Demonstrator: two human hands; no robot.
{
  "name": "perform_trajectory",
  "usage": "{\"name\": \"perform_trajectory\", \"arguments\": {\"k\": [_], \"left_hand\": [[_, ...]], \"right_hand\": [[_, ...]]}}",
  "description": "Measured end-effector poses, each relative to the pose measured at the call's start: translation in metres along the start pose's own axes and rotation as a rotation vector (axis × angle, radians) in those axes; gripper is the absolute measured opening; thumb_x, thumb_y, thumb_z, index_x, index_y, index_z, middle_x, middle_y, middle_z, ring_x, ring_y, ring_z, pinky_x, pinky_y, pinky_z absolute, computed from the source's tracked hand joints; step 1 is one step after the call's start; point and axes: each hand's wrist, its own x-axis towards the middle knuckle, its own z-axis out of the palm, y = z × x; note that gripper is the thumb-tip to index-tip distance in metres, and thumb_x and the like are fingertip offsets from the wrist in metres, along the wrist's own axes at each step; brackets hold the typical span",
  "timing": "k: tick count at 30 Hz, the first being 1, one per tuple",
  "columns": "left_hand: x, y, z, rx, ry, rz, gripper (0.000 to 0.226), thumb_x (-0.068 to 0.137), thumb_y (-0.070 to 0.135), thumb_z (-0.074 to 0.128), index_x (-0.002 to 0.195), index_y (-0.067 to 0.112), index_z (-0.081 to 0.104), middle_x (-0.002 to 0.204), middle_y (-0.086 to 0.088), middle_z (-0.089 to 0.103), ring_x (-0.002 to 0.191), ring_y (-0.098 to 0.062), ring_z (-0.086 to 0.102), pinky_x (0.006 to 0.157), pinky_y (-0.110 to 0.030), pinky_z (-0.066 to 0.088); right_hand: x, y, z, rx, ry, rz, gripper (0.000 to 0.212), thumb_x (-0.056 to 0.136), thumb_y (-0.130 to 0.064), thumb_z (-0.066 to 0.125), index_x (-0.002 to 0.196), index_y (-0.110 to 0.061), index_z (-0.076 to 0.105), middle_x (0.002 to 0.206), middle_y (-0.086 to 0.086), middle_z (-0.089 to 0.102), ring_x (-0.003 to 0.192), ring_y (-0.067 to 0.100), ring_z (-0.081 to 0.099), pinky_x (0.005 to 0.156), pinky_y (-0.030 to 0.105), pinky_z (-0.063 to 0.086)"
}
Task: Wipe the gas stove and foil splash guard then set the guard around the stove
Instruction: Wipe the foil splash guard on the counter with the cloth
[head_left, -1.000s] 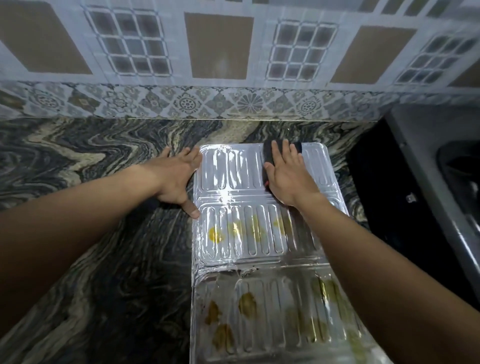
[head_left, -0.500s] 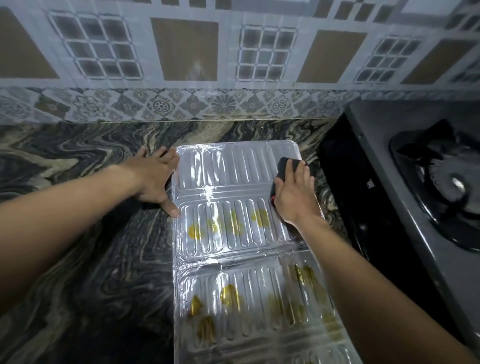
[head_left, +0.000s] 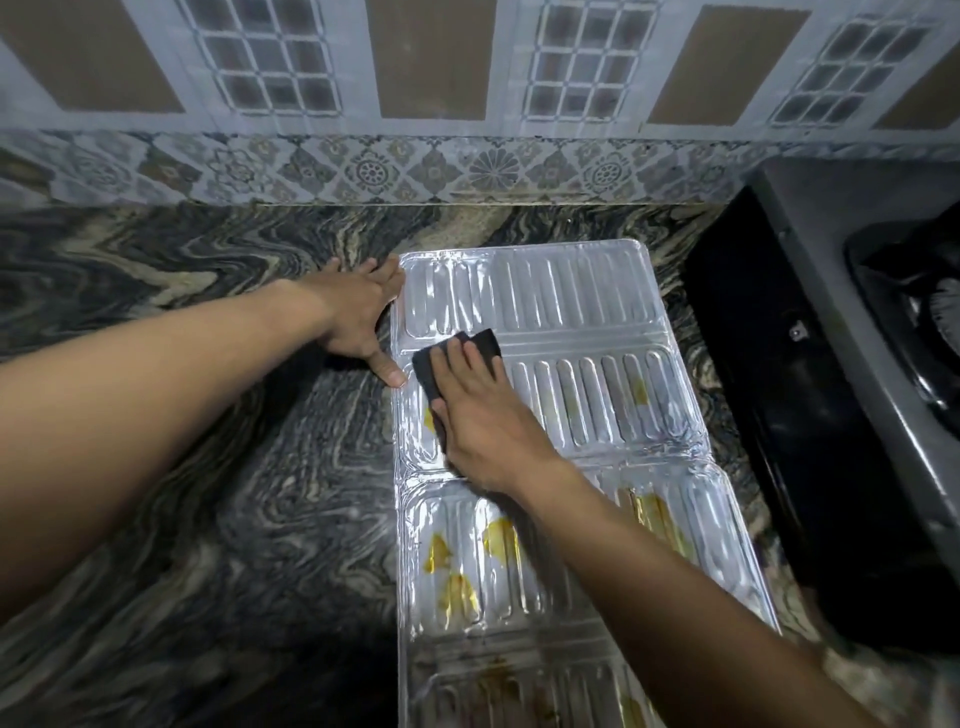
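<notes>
The foil splash guard (head_left: 582, 306) lies flat on the marble counter, ribbed and shiny, with yellow-brown grease stains on its middle and near panels. My right hand (head_left: 483, 415) presses a black cloth (head_left: 457, 353) flat on the left part of the guard's second panel. My left hand (head_left: 358, 317) rests palm down on the counter against the guard's far left edge, fingers spread, thumb at the rim. The gas stove (head_left: 852, 395) stands at the right, dark, with one burner partly in view.
The dark swirled marble counter (head_left: 208, 467) stretches to the left. A patterned tile wall (head_left: 467, 166) runs along the back. The stove's black side stands close to the guard's right edge.
My right hand slid the black cloth from the guard's far right side leftward and nearer, to the left part of the second panel. The left hand stayed at the far left edge.
</notes>
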Motion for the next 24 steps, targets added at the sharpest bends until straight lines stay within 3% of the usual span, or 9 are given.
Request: {"name": "perform_trajectory", "arguments": {"k": [5, 8, 11, 16, 19, 21, 24], "left_hand": [[0.0, 0.0, 0.0, -0.005, -0.004, -0.003, 0.153, 0.048, 0.081, 0.073, 0.155, 0.016, -0.014, 0.164, -0.001, -0.02, 0.153, -0.024, -0.006, 0.122, -0.052, 0.004], [-0.001, 0.0, 0.0, -0.036, -0.013, -0.013, 0.154, 0.047, 0.081, 0.074, 0.155, 0.017, -0.016, 0.163, 0.0, -0.021, 0.153, -0.023, -0.007, 0.122, -0.052, 0.004], [-0.003, 0.001, 0.0, -0.038, -0.003, -0.014, 0.152, 0.049, 0.079, 0.074, 0.154, 0.016, -0.016, 0.163, 0.001, -0.021, 0.152, -0.022, -0.008, 0.12, -0.053, 0.001], [-0.016, 0.012, -0.004, -0.043, 0.021, -0.039, 0.143, 0.059, 0.072, 0.075, 0.155, 0.017, -0.014, 0.162, 0.001, -0.022, 0.152, -0.023, -0.009, 0.119, -0.055, 0.001], [-0.048, 0.04, 0.009, -0.155, 0.138, 0.066, 0.127, 0.069, 0.078, 0.061, 0.156, 0.017, -0.008, 0.161, -0.001, -0.023, 0.151, -0.021, -0.012, 0.121, -0.054, -0.003], [-0.074, 0.061, 0.022, -0.236, 0.088, 0.119, 0.143, 0.051, 0.094, 0.054, 0.155, 0.019, -0.009, 0.158, 0.004, -0.026, 0.149, -0.015, -0.016, 0.122, -0.052, -0.005], [-0.09, 0.077, 0.046, -0.149, -0.044, 0.069, 0.153, 0.045, 0.092, 0.061, 0.153, 0.017, -0.018, 0.157, 0.002, -0.029, 0.149, -0.016, -0.02, 0.122, -0.05, -0.007]], "right_hand": [[-0.011, -0.005, 0.002, 0.077, -0.104, -0.197, 0.07, 0.092, -0.005, 0.046, 0.156, -0.017, 0.02, 0.164, 0.004, 0.015, 0.152, 0.019, 0.005, 0.123, 0.044, 0.001], [-0.019, 0.009, -0.009, 0.115, -0.179, -0.276, 0.067, 0.092, -0.003, 0.05, 0.152, -0.026, 0.033, 0.161, -0.004, 0.021, 0.15, 0.011, 0.008, 0.123, 0.036, -0.004], [-0.029, 0.031, -0.019, 0.138, -0.177, -0.249, 0.066, 0.092, -0.001, 0.051, 0.149, -0.03, 0.036, 0.16, -0.008, 0.02, 0.148, 0.005, 0.008, 0.119, 0.025, -0.009], [-0.03, 0.045, -0.019, 0.251, -0.153, -0.124, 0.063, 0.093, 0.004, 0.046, 0.148, -0.026, 0.039, 0.16, -0.006, 0.021, 0.14, -0.003, 0.007, 0.122, 0.028, -0.004], [-0.027, 0.044, -0.021, 0.26, -0.164, -0.13, 0.061, 0.095, 0.002, 0.045, 0.148, -0.027, 0.039, 0.16, -0.006, 0.021, 0.146, 0.003, 0.009, 0.123, 0.032, -0.004], [-0.023, 0.045, -0.023, 0.246, -0.169, -0.131, 0.06, 0.097, 0.001, 0.045, 0.149, -0.028, 0.037, 0.161, -0.008, 0.019, 0.149, 0.006, 0.009, 0.118, 0.024, -0.009], [-0.018, 0.047, -0.027, 0.274, -0.189, -0.146, 0.059, 0.096, 0.004, 0.044, 0.149, -0.022, 0.04, 0.161, -0.003, 0.02, 0.15, 0.011, 0.011, 0.117, 0.024, -0.007]]}}
